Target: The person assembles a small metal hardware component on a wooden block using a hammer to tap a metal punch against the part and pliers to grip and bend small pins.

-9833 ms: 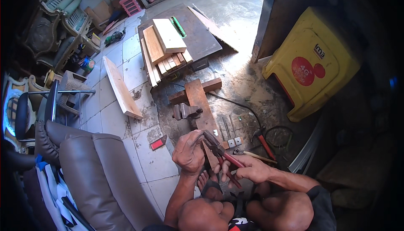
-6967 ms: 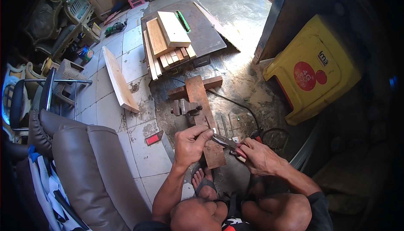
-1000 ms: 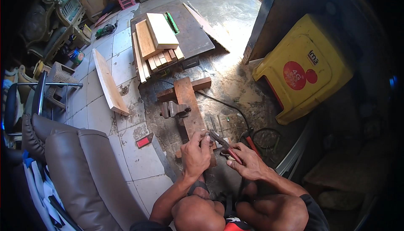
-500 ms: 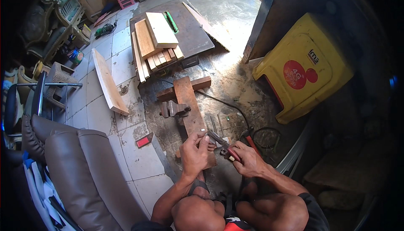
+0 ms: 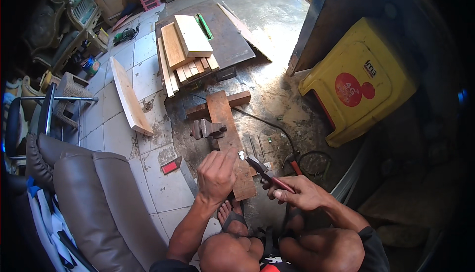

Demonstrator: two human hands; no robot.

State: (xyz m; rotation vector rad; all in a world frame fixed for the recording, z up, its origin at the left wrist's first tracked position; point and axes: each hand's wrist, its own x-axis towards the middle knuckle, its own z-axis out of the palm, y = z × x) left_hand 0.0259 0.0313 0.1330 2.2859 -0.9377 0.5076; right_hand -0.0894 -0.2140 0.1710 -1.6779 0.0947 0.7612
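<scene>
My right hand [image 5: 302,193] is closed round the red handles of a pair of pliers [image 5: 271,178]. Their dark jaws point up and left over a brown wooden plank [image 5: 225,116]. Close to the jaw tips, a small shiny white piece [image 5: 241,155] shows over the plank, beside my left fingertips. My left hand [image 5: 216,174] has its fingers curled together with the back of the hand up; whatever it may hold is hidden. A small metal vise [image 5: 208,128] is fixed on the plank, beyond my left hand.
A red-handled tool [image 5: 294,165] and thin rods [image 5: 257,146] lie right of the plank. Beyond stands a low table [image 5: 232,49] with stacked wood pieces [image 5: 193,39]. A yellow plastic stool [image 5: 356,84] is at right, a brown cushioned seat [image 5: 84,197] at left.
My left hand has moved left and up, away from the pliers' jaws, and turned its back upward. My right hand has shifted slightly right with the pliers.
</scene>
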